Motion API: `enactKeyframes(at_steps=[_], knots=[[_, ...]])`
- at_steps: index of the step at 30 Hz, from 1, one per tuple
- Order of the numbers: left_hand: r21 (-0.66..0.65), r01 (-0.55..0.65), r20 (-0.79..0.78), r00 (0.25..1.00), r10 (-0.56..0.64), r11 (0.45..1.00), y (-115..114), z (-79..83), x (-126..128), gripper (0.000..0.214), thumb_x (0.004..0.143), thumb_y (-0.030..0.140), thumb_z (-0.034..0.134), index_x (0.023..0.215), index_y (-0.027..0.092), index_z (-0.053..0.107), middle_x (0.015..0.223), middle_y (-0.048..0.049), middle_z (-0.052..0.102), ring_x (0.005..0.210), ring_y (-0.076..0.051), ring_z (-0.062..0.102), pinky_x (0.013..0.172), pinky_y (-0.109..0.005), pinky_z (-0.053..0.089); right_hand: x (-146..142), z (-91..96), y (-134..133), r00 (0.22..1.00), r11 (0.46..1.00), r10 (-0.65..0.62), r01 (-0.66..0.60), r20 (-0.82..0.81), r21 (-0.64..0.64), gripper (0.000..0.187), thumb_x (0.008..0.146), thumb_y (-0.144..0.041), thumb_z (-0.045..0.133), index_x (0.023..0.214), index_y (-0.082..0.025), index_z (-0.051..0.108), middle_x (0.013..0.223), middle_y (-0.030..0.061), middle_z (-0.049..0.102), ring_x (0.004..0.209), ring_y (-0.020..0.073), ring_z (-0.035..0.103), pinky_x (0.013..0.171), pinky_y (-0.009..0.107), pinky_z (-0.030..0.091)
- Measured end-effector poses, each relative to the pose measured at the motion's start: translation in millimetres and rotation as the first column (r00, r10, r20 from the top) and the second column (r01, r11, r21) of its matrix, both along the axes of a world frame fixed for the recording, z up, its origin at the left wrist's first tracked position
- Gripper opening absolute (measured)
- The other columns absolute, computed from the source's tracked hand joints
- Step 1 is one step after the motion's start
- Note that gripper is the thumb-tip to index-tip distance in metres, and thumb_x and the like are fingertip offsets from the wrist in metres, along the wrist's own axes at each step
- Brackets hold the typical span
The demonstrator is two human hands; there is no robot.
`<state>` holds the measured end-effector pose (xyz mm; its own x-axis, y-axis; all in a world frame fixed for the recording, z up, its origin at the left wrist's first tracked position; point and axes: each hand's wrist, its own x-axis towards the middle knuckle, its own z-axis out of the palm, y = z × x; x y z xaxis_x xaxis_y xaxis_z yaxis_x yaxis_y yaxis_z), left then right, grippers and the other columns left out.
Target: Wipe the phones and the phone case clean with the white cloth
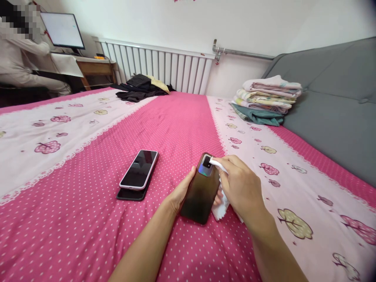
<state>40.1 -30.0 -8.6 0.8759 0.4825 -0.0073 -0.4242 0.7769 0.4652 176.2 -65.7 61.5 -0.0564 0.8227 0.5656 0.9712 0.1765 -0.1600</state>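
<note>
A smartphone (pixel 198 196) in a dark, see-through case lies back side up in my left hand (pixel 183 192). The thumb rests along its left edge, and the fingertips show at the right edge. My right hand (pixel 242 184) pinches a white cloth (pixel 220 209), with a folded tip of it against the camera block near the phone's top. The rest of the cloth hangs below that hand, its edge zigzag cut. To the left, a phone with a pale rim (pixel 139 170) lies screen up on top of another black phone (pixel 131 194).
The pink dotted bedspread (pixel 164 129) lies under everything. Folded clothes (pixel 267 98) are stacked at right by a grey headboard (pixel 331 98). Dark clothes (pixel 141 87) lie near a white radiator (pixel 155 64). A person (pixel 20 62) sits at a desk with a monitor (pixel 63 30).
</note>
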Motion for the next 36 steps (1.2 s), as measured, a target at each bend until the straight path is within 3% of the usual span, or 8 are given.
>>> enactKeyframes(at_steps=[7,13,24,29,33,36], knots=[[-0.143,-0.058,0.05,0.997,0.066,0.988,-2.4,4.8,1.1,0.067,0.089,0.058,0.024,0.103,0.007,0.064,0.095,-0.0147,0.068,0.088,-0.021,0.062,0.09,-0.035,0.036,-1.3,0.1,-2.8,1.0,1.0,-0.005,0.005,0.012,-0.019,0.025,0.086,-0.019,0.047,0.1,-0.025,0.067,0.088,0.0025,0.065,0.071,0.0158,0.061,0.049,0.026,0.037],[-0.125,-0.091,0.049,0.994,0.097,0.988,1.6,0.9,-0.5,0.067,0.09,0.056,0.021,0.098,0.007,0.065,0.086,-0.0125,0.069,0.082,-0.02,0.063,0.088,-0.032,0.039,-5.5,-1.0,-6.6,0.998,0.996,0.051,-0.048,0.045,-0.073,0.027,0.085,-0.017,0.049,0.104,-0.025,0.066,0.09,0.0018,0.065,0.08,0.0169,0.062,0.051,0.026,0.04],[-0.153,-0.146,0.064,0.985,0.157,0.977,5.2,-3.1,-3.3,0.057,0.091,0.051,0.028,0.096,0.008,0.066,0.088,-0.0123,0.07,0.08,-0.02,0.064,0.083,-0.032,0.043,-11.0,-1.2,-14.9,0.983,0.977,0.159,-0.144,0.09,-0.16,0.029,0.088,-0.017,0.045,0.109,-0.023,0.064,0.088,0.0031,0.063,0.077,0.017,0.061,0.053,0.027,0.041],[-0.124,-0.175,0.072,0.98,0.184,0.977,5.0,-1.7,-4.6,0.057,0.091,0.051,0.028,0.099,0.008,0.065,0.09,-0.0117,0.069,0.083,-0.02,0.064,0.085,-0.032,0.042,-8.3,3.0,-13.4,0.97,0.943,0.238,-0.245,-0.06,-0.226,0.028,0.089,-0.018,0.045,0.106,-0.026,0.065,0.092,0.0023,0.063,0.081,0.0171,0.061,0.06,0.028,0.043],[-0.097,-0.19,0.055,0.979,0.196,0.977,2.9,3.2,-5.3,0.06,0.091,0.053,0.026,0.105,0.007,0.062,0.094,-0.0125,0.068,0.087,-0.02,0.062,0.091,-0.033,0.038,0.3,12.6,-12.9,0.873,0.854,0.377,-0.457,-0.31,-0.247,0.027,0.089,-0.016,0.045,0.101,-0.028,0.066,0.096,0.0,0.064,0.086,0.0139,0.059,0.073,0.026,0.045],[-0.075,-0.169,0.055,0.983,0.173,0.983,2.8,3.4,-5.5,0.065,0.091,0.055,0.023,0.106,0.006,0.061,0.096,-0.0137,0.068,0.089,-0.021,0.062,0.092,-0.035,0.037,7.1,17.6,-12.9,0.849,0.85,0.361,-0.469,-0.385,-0.24,0.026,0.089,-0.016,0.044,0.096,-0.026,0.066,0.094,-0.0001,0.064,0.085,0.0134,0.06,0.076,0.026,0.045]])
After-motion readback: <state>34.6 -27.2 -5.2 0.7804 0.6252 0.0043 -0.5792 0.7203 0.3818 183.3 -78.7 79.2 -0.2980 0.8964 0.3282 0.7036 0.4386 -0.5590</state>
